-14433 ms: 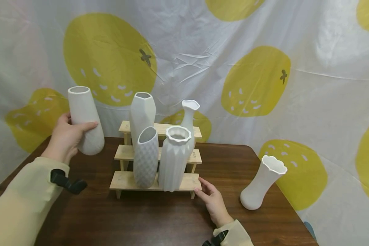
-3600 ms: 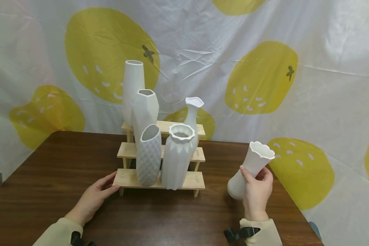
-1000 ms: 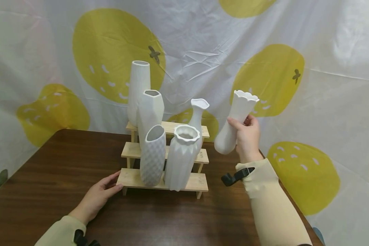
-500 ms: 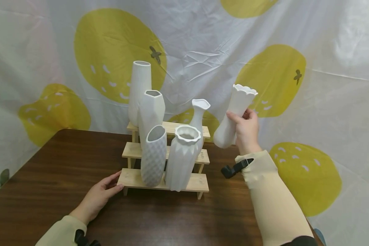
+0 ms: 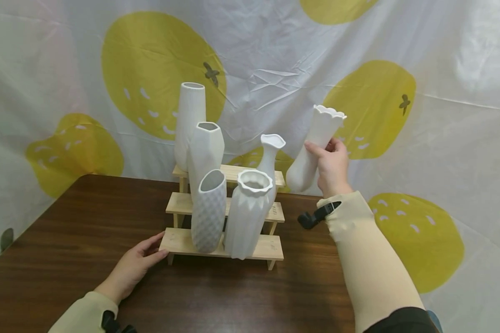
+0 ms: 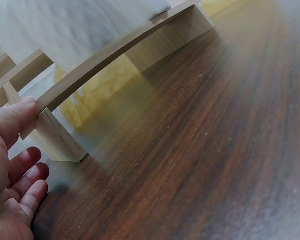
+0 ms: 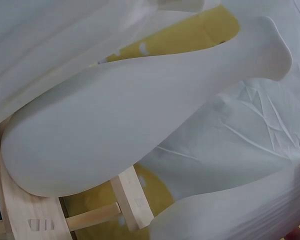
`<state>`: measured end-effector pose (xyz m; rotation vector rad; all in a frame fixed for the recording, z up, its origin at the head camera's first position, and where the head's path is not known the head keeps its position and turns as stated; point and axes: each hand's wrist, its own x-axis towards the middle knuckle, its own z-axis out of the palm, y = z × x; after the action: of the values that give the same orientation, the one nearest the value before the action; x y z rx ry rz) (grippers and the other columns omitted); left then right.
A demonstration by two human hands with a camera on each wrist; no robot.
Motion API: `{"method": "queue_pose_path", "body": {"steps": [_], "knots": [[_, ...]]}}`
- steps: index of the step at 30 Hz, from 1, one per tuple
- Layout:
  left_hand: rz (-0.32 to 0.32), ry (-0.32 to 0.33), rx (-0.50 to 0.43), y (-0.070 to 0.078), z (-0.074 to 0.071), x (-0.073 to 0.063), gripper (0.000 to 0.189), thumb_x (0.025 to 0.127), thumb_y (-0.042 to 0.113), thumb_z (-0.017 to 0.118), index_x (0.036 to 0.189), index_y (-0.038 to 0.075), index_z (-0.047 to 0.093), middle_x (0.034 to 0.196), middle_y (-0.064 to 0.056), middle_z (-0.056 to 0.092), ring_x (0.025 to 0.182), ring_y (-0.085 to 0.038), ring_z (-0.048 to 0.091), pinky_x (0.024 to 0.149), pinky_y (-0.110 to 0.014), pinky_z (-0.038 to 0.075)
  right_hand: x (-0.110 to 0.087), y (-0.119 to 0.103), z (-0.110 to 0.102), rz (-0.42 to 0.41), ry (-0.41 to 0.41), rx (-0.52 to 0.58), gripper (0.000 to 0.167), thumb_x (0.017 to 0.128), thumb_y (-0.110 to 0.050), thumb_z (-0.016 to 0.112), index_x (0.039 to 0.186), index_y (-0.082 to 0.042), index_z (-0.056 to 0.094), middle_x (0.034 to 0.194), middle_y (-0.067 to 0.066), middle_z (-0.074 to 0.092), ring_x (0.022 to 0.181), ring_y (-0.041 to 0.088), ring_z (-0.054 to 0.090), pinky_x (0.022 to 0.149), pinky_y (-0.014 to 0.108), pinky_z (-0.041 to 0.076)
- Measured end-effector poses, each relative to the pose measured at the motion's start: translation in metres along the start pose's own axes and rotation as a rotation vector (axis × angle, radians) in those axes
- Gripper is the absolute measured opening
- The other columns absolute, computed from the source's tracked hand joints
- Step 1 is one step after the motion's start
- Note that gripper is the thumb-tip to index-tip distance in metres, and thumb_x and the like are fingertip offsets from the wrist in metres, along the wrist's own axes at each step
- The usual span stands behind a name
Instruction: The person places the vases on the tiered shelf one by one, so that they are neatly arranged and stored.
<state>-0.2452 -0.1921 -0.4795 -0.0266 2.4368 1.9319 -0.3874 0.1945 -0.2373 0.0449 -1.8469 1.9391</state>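
Observation:
My right hand (image 5: 329, 156) grips a white vase with a scalloped rim (image 5: 316, 138) round its middle. It holds the vase tilted in the air, just right of the top step of a three-step wooden stand (image 5: 177, 243). In the right wrist view the held vase (image 7: 230, 215) lies close beside a slim-necked vase (image 7: 115, 135) standing on the top step. My left hand (image 5: 150, 249) rests open on the table, fingertips against the left end of the bottom step (image 6: 90, 75). The thumb (image 6: 15, 115) touches that step's edge.
The stand carries a tall cylinder vase (image 5: 189, 120), a faceted vase (image 5: 206, 148), the slim-necked vase (image 5: 268, 157), a diamond-textured vase (image 5: 208, 210) and a ribbed vase (image 5: 247, 217). It sits on a dark wooden table (image 5: 66, 231), with a lemon-print cloth (image 5: 150, 69) close behind.
My right hand has lifted the scalloped vase higher and a little left, toward the stand's top step. The left hand has stayed at the bottom step.

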Motion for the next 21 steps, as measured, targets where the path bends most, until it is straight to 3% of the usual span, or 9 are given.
{"method": "queue_pose_path", "body": {"steps": [12,21], "knots": [[-0.005,0.011,-0.003,-0.002,0.0,0.0,0.071,0.091,0.038,0.066,0.149,0.01,0.036,0.143,-0.02,0.044,0.126,-0.029,0.043,0.094,-0.031,0.043,0.011,0.001,0.011,0.038,-0.048,0.067,0.059,0.08,-0.008,0.077,0.13,0.0,0.047,0.105,0.003,0.051,0.099,0.017,0.053,0.087,0.034,0.042],[0.0,0.024,0.002,-0.001,0.001,0.0,0.07,0.091,0.037,0.067,0.148,0.009,0.037,0.141,-0.02,0.046,0.124,-0.028,0.045,0.089,-0.025,0.043,0.015,0.0,0.025,0.029,-0.1,0.046,0.05,0.081,-0.006,0.076,0.124,-0.001,0.051,0.101,0.003,0.053,0.093,0.015,0.055,0.082,0.031,0.045]]}}
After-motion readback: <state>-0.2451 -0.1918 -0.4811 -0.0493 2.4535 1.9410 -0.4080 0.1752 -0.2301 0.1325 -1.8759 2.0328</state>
